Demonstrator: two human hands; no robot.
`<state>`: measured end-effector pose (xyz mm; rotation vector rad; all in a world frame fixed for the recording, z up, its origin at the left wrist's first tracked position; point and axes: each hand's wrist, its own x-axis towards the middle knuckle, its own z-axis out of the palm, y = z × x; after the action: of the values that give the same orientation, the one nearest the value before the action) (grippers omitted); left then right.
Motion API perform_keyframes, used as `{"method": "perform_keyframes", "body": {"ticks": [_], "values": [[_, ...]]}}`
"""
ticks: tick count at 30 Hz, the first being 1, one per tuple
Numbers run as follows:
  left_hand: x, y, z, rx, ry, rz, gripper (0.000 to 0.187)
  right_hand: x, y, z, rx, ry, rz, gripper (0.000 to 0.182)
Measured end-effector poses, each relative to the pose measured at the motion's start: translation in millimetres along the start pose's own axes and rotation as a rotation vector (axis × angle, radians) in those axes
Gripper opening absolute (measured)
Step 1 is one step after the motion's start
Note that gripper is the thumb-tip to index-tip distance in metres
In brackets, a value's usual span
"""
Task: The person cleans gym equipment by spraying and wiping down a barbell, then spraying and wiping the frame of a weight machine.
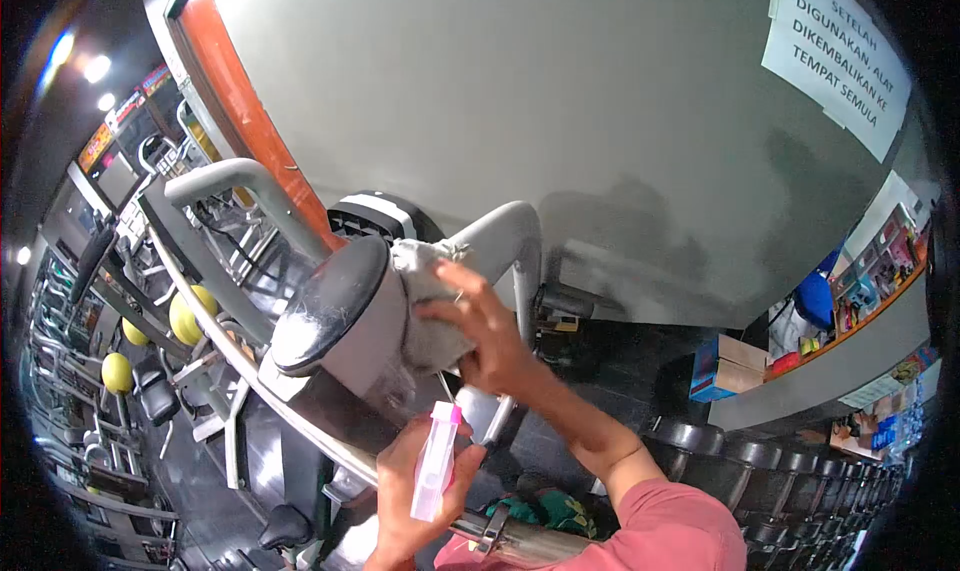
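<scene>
My right hand (pixel 490 331) presses a grey cloth (pixel 430 336) against the light grey side of an exercise machine's rounded head (pixel 365 356). The fingers are bent over the cloth, and part of it bunches up beyond them. The head has a glossy black oval face (pixel 335 301). Lower down, my left hand (pixel 400 481) is wrapped around a small clear bottle with a pink top (pixel 433 476). It is held just below the machine head, apart from the cloth. Curved grey handlebars (pixel 230 176) rise on either side of the head.
A grey wall (pixel 520 91) with a printed paper sign (pixel 840 56) stands in front. Dumbbells (pixel 690 436) line a rack at lower right. A cardboard box (pixel 732 366) sits by a curved counter (pixel 850 371). Yellow balls (pixel 192 316) and gym machines fill the left.
</scene>
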<state>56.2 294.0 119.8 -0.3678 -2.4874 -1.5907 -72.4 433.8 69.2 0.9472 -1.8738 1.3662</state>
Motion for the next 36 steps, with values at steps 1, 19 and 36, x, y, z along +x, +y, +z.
{"method": "perform_keyframes", "body": {"ticks": [1, 19, 36], "values": [[0.3, 3.2, 0.1, -0.001, 0.011, 0.003, 0.019, 0.7, 17.4, -4.8, -0.146, -0.005, 0.045, 0.06], [-7.1, -12.0, -0.3, 0.043, 0.01, 0.032, 0.025, 0.1, -10.7, -14.3, 0.011, -0.173, 0.081, 0.067], [-3.4, 4.9, -0.7, -0.036, -0.01, -0.053, 0.021, -21.4, 66.9, -10.5, -0.031, 0.073, 0.059, 0.05]]}}
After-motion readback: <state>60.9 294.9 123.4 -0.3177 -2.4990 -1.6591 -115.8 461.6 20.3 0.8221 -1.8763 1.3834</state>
